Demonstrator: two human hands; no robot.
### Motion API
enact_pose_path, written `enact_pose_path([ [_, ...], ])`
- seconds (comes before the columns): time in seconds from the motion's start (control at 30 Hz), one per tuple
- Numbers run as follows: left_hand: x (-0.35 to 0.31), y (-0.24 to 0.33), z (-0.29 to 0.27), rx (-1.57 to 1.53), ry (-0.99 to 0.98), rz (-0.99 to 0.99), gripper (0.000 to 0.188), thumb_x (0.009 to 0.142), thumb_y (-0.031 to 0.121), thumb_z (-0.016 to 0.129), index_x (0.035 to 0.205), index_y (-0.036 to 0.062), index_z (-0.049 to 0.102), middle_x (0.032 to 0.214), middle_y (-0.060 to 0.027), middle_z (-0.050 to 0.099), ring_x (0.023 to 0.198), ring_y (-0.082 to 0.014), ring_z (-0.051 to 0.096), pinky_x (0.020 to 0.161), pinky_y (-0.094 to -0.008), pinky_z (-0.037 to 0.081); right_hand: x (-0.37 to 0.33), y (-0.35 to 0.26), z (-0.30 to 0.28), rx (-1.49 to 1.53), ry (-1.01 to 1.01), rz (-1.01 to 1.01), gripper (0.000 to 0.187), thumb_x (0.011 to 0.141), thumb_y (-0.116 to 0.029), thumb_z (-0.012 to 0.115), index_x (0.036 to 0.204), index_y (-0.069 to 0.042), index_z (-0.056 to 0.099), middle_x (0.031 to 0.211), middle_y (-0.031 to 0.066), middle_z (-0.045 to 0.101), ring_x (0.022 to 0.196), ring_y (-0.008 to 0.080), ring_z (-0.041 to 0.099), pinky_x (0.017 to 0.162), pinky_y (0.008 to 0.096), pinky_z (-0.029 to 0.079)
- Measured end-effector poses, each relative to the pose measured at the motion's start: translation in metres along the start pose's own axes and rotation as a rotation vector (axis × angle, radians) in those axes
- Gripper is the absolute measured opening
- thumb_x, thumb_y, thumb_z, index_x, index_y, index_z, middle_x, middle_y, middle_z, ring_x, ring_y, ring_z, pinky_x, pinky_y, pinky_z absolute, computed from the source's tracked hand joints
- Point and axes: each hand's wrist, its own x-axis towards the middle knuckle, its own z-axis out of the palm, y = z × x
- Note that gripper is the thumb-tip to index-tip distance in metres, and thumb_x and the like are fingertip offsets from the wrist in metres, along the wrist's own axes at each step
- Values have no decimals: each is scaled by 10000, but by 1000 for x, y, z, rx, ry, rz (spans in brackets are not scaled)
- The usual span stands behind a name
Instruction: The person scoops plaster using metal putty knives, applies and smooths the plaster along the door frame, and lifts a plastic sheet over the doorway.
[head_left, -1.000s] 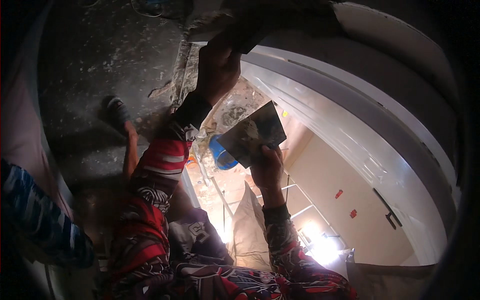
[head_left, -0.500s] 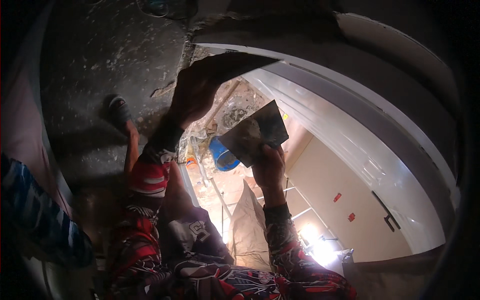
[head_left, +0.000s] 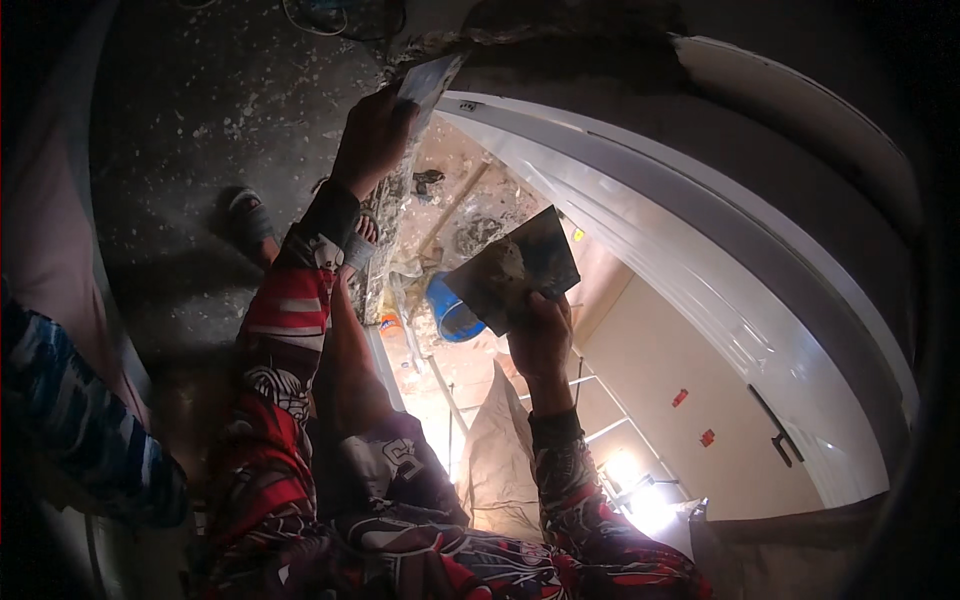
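My left hand (head_left: 372,145) is closed around a flat metal putty blade (head_left: 431,80), raised at the top of the head view beside the upper end of a white door frame (head_left: 600,130). The blade's pale face catches the light; whether its edge touches the wall I cannot tell. In my right hand (head_left: 540,335) is a dark, square flat plate (head_left: 522,262), gripped at its lower edge with the thumb on top. A smear of lighter paste (head_left: 512,262) shows on the plate's face.
Below lie a blue bucket (head_left: 440,295), a wooden stick (head_left: 458,205) and rubble on the floor. A bright lamp (head_left: 645,500) shines at lower right, near a door panel (head_left: 655,360) with a black handle (head_left: 770,425). Brown paper (head_left: 497,450) hangs near my body; sandalled feet (head_left: 245,215) stand at left.
My left hand has moved up and slightly left, and its blade has turned from pointing right along the frame to pointing upward. The right hand and plate have hardly moved.
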Motion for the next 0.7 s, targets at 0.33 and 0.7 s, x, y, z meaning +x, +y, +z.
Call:
enact_pose_path([
  [0.33, 7, 4, 31, -235, 141, 250, 283, 933, 166, 555, 1181, 41, 607, 1147, -188, 632, 1087, -365, 594, 889, -382, 494, 0, 2, -13, -90, 18, -32, 344, 878, -20, 487, 1221, -11, 520, 1170, 131, 592, 1097, 273, 575, 971, 434, 463],
  [0.7, 13, -12, 72, -256, 291, 336, 315, 972, 147, 532, 1276, 84, 587, 1246, -123, 628, 1151, -210, 600, 950, -311, 461, 1, 9, -24, -94, 61, 25, 447, 886, -81, 447, 1326, 0, 443, 1274, 152, 532, 1187, 288, 523, 1044, 425, 407],
])
